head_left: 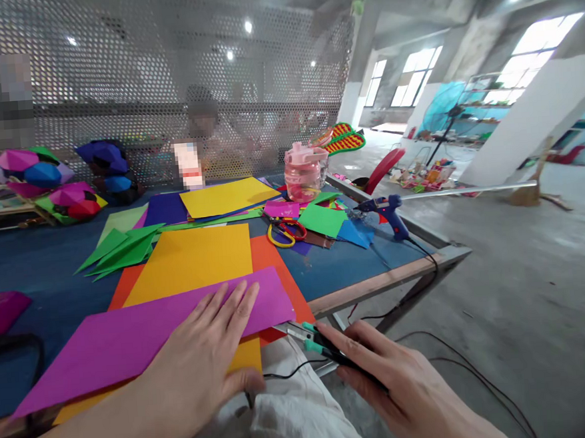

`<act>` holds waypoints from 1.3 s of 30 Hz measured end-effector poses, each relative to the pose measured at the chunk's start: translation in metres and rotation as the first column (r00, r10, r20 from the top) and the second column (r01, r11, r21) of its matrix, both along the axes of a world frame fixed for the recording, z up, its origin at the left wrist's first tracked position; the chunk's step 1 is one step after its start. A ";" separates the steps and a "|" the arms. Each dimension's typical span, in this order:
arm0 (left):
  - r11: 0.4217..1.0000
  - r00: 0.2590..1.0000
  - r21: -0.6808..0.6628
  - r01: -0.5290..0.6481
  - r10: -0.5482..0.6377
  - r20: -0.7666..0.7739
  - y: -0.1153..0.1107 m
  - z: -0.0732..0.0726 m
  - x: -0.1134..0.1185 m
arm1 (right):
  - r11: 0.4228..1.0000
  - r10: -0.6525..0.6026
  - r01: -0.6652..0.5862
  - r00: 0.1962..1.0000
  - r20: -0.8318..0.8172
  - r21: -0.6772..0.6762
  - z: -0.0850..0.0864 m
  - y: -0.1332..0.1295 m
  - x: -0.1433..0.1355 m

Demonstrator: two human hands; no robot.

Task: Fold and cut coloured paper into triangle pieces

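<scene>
The purple sheet (106, 349) is smooth, matt paper or thin card, as are the amber sheet (209, 251) and orange sheet (272, 257) beneath it, while the utility knife (315, 341) at its right corner pairs bare metal with black and teal plastic. Beyond the purple sheet, the scissors (272, 237) have smooth plastic handles, the water jug (302, 178) is glossy, see-through plastic and the glue gun (395, 218) has a plastic body. Under the purple sheet, the smooth tabletop (341, 272) is edged in wood; far behind it rises a perforated metal screen (138, 89).
</scene>
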State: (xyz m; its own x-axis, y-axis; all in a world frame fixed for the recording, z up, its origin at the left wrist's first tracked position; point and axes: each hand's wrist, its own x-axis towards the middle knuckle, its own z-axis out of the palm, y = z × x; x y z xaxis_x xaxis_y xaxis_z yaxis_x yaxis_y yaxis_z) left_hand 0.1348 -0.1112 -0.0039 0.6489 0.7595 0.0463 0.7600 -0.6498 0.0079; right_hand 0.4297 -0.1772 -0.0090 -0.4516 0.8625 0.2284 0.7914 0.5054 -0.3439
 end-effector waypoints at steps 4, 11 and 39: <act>0.995 0.998 0.085 0.053 -0.056 0.027 -0.008 -0.006 -0.008 | 1.000 0.002 -0.001 1.000 -0.028 0.023 -0.009 0.002 -0.002; 0.996 0.996 0.003 -0.090 0.089 0.025 0.023 0.005 -0.002 | 0.998 -0.040 0.041 0.999 -0.032 0.055 -0.010 0.013 -0.001; 0.913 0.984 -0.385 0.137 -0.082 0.157 0.037 0.051 0.016 | 0.983 -0.132 0.142 0.987 -0.090 0.115 -0.019 0.005 0.015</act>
